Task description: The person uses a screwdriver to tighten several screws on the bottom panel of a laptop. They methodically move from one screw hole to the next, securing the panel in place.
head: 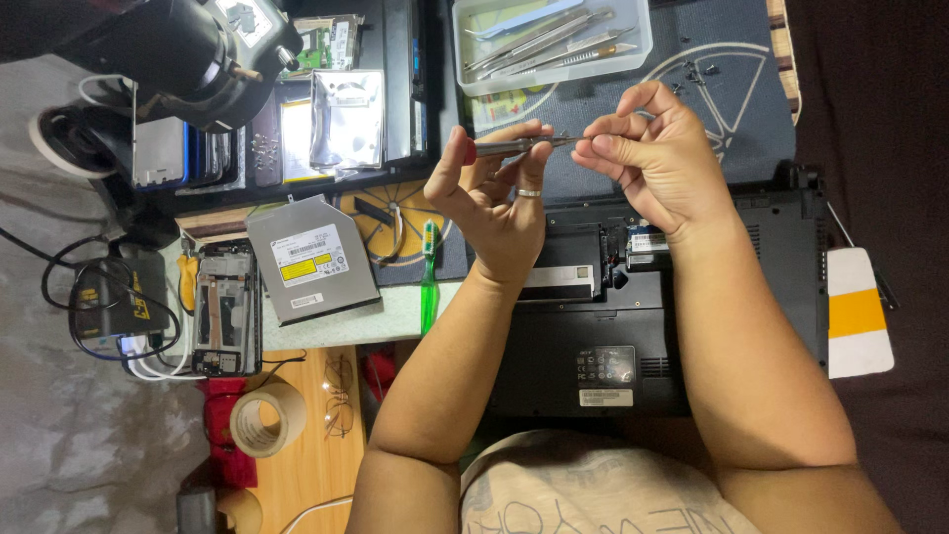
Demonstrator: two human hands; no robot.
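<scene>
My left hand [494, 193], with a ring on one finger, holds a slim grey screwdriver [514, 147] level above the desk. My right hand [652, 158] pinches the screwdriver's tip end between thumb and fingers. Both hands hover above a black laptop [791, 287] that lies bottom side up, with an open bay near its middle [633, 252].
A clear tray of metal tools [633, 54] sits at the far edge. A silver optical drive [311, 259], a green toothbrush [429, 277], a hard drive in a shiny bag [346, 119], a tape roll [265, 417], glasses [339, 396] and cables [89, 307] lie at left.
</scene>
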